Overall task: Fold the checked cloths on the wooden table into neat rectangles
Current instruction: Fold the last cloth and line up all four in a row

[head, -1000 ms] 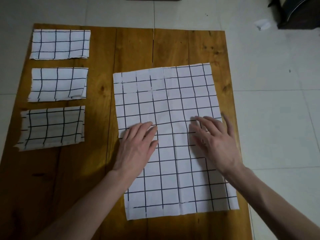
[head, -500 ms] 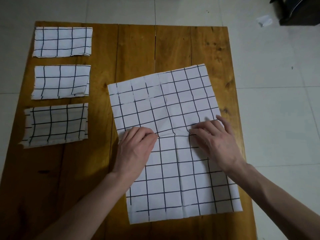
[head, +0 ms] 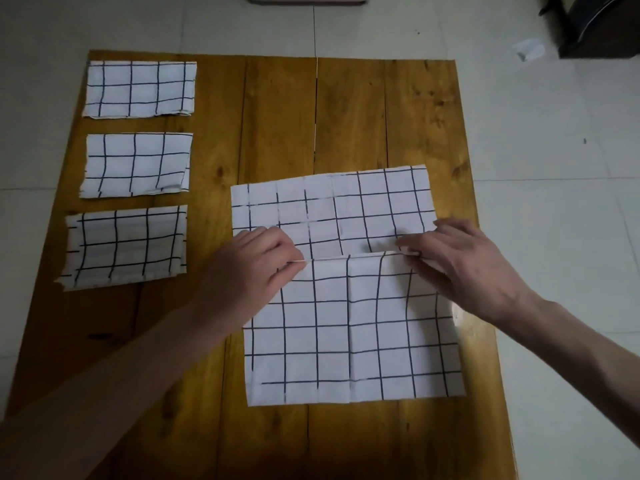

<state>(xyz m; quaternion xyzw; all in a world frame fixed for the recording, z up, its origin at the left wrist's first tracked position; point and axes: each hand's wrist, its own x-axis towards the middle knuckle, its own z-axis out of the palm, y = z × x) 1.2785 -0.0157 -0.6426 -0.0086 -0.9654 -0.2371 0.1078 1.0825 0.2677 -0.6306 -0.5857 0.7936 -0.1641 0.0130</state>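
Note:
A large white cloth with black checks [head: 349, 327] lies on the right half of the wooden table [head: 277, 133]. A raised crease runs across its middle, with the far part bunched up behind it. My left hand [head: 252, 268] pinches the crease at its left end. My right hand [head: 460, 268] pinches the same crease at its right end. Three folded checked cloths sit in a column on the left: a far one [head: 140, 89], a middle one [head: 136, 165] and a near one [head: 126, 245].
Pale floor tiles surround the table. A dark piece of furniture [head: 602, 26] stands at the far right, with a scrap of white paper [head: 528, 50] on the floor beside it. Bare wood shows along the table's near edge and at its far right.
Both hands went from resting flat on the spread cloth to pinching a crease across its middle. The cloth's far edge has been drawn nearer to me.

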